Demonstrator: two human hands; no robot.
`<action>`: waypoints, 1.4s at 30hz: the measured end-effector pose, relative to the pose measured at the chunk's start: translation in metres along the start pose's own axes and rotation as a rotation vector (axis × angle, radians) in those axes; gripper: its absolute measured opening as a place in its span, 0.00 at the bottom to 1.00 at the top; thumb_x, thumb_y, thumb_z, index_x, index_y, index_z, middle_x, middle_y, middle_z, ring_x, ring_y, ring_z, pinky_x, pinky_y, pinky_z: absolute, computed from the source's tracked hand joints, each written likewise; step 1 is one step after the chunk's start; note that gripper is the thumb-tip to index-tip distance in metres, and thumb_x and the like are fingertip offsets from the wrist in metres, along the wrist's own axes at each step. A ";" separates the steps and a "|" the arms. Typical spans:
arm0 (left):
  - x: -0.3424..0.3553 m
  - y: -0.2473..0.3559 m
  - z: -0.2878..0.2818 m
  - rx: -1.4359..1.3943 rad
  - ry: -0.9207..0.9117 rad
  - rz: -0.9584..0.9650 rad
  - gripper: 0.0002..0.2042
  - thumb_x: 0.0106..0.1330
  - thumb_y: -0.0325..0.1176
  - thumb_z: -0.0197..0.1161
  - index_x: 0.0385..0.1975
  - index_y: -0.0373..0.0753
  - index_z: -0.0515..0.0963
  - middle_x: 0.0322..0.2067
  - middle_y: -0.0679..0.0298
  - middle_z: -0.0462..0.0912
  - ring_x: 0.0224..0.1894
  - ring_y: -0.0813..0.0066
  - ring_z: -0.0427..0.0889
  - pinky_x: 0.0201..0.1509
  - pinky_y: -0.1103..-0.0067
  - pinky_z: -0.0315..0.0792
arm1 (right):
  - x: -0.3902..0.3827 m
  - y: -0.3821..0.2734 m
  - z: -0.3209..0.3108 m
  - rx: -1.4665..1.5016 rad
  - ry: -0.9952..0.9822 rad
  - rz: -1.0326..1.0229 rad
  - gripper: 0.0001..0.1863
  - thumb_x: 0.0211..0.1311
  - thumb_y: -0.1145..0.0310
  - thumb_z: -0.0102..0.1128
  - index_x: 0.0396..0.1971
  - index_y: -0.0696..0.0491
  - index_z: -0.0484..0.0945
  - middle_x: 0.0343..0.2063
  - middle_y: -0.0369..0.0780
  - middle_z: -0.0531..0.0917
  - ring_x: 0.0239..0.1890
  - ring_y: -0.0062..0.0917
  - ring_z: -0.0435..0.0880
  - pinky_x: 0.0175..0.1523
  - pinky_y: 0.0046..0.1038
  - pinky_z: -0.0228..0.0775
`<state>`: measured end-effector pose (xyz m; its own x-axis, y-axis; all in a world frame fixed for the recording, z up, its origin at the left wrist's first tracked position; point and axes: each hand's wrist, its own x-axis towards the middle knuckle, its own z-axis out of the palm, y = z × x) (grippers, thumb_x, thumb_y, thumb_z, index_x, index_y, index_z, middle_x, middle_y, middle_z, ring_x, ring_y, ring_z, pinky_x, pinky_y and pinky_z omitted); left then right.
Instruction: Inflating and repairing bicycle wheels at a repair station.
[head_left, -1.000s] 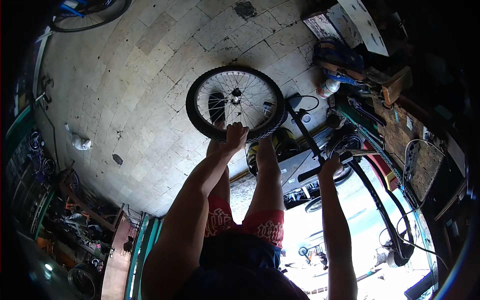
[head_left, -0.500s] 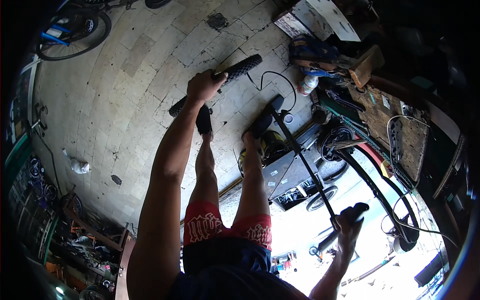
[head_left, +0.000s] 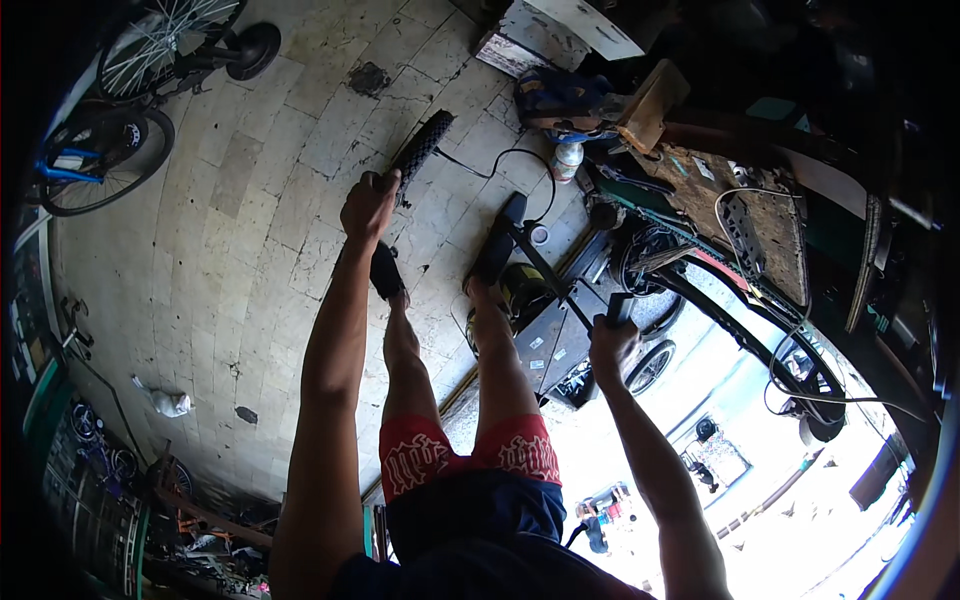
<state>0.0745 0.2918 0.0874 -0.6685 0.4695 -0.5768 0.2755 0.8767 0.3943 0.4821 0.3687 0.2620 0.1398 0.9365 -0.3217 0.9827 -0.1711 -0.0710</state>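
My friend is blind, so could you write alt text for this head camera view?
A standing person's left hand grips a bicycle wheel by its knobby tyre, seen edge-on, while the right hand grips a black handlebar grip of a bike frame over a paved workshop floor.

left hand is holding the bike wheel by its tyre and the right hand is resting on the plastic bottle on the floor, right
Not quite. The head view shows the right hand gripping a black handlebar grip, not the plastic bottle, which stands apart on the floor further off. The rest holds: the left hand holds the bike wheel by its tyre.
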 end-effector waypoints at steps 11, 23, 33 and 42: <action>-0.074 -0.136 0.047 0.166 0.264 0.270 0.34 0.49 0.45 0.73 0.56 0.39 0.71 0.29 0.53 0.84 0.30 0.49 0.83 0.41 0.62 0.74 | 0.028 -0.022 0.074 -0.076 0.086 0.066 0.16 0.47 0.58 0.64 0.19 0.58 0.80 0.18 0.47 0.84 0.15 0.45 0.79 0.26 0.44 0.72; -0.086 -0.056 0.026 0.373 0.259 0.185 0.36 0.48 0.42 0.74 0.58 0.41 0.68 0.27 0.56 0.82 0.27 0.52 0.83 0.38 0.63 0.73 | -0.002 -0.018 -0.017 0.054 -0.340 -0.012 0.18 0.51 0.56 0.67 0.19 0.57 0.80 0.15 0.44 0.82 0.12 0.33 0.75 0.21 0.37 0.70; -0.154 -0.144 0.050 0.057 0.107 -0.065 0.34 0.49 0.42 0.74 0.56 0.40 0.69 0.30 0.56 0.85 0.29 0.51 0.83 0.38 0.62 0.74 | -0.032 -0.005 -0.095 0.053 -0.169 -0.182 0.12 0.52 0.63 0.66 0.16 0.54 0.79 0.12 0.40 0.81 0.07 0.27 0.72 0.16 0.30 0.65; -0.130 -0.095 0.011 0.094 0.091 0.058 0.34 0.47 0.40 0.75 0.54 0.37 0.68 0.25 0.52 0.84 0.27 0.46 0.83 0.36 0.63 0.75 | -0.010 -0.024 -0.025 -0.124 0.040 -0.002 0.15 0.52 0.57 0.61 0.21 0.54 0.82 0.18 0.47 0.84 0.15 0.43 0.79 0.29 0.43 0.74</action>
<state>0.1428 0.1483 0.1170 -0.7085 0.5120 -0.4857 0.3761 0.8563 0.3540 0.4602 0.3710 0.2907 0.1398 0.9488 -0.2834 0.9902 -0.1320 0.0466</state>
